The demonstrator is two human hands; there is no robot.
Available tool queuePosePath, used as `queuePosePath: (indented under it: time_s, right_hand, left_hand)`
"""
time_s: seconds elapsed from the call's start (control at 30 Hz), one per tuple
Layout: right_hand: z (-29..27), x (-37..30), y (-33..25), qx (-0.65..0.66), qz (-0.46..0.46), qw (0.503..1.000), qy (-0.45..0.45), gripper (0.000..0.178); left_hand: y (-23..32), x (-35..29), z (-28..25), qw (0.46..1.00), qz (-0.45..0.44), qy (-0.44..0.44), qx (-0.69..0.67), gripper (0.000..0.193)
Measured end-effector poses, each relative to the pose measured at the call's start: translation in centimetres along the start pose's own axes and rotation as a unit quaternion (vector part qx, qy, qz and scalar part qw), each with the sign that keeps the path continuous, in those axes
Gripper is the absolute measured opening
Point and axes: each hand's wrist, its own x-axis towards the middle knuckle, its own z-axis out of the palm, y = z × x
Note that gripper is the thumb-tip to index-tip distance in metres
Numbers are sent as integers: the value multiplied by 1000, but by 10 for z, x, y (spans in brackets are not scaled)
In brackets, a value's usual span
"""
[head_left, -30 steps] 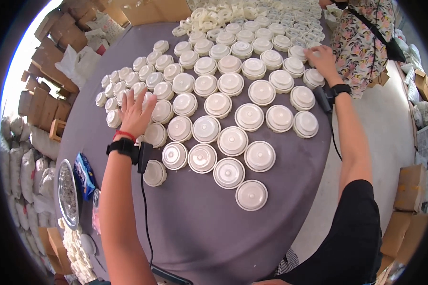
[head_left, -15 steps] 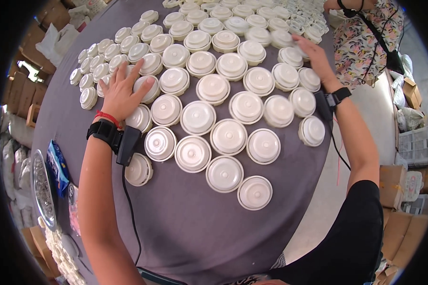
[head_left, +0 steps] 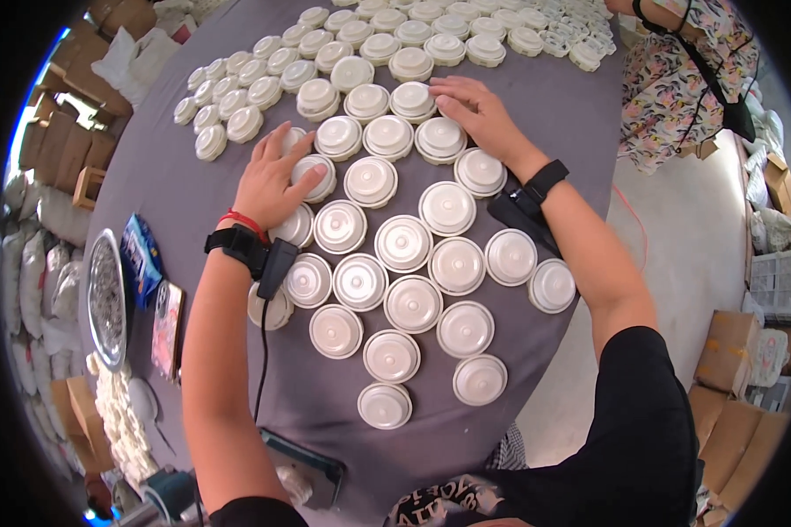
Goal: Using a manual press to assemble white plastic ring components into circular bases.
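Discs (head_left: 404, 243) clustered on grey cloth (head_left: 453, 443), left hand (head_left: 271, 184) splayed loose against left discs, right hand (head_left: 485, 121) loosely extended beside far discs

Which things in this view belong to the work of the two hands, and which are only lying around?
In the work:
- the round white pieces, with the left hand and right hand among them
- the grey-covered table under them

Apparently just lying around:
- blue packet
- shiny metal bowl
- cardboard boxes
- pale sacks
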Motion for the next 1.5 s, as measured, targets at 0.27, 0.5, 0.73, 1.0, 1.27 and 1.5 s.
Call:
queuePosePath:
  time_s: [0.27,0.5,0.73,1.0,1.27,1.5]
  right_hand:
    - [75,-11,-55,73,0,997,-12,37]
    - [127,-21,-94,79,-15,991,111,37]
    - [117,-13,-87,158,12,983,89,37]
    - [113,-3,-103,189,10,980,57,40]
    - [106,-3,-109,205,39,977,45,38]
    - [102,3,-94,372,51,926,43,35]
  left_hand:
    - [20,-58,-11,989,-121,77,-36,74]
    - [38,-102,-26,987,-157,33,-29,71]
    - [17,-80,-28,957,-163,196,-136,62]
    - [155,-59,-138,933,-88,275,-215,44]
    - [273,-193,-116,995,-53,79,-14,49]
    - [279,-327,-137,994,-84,64,-42,29]
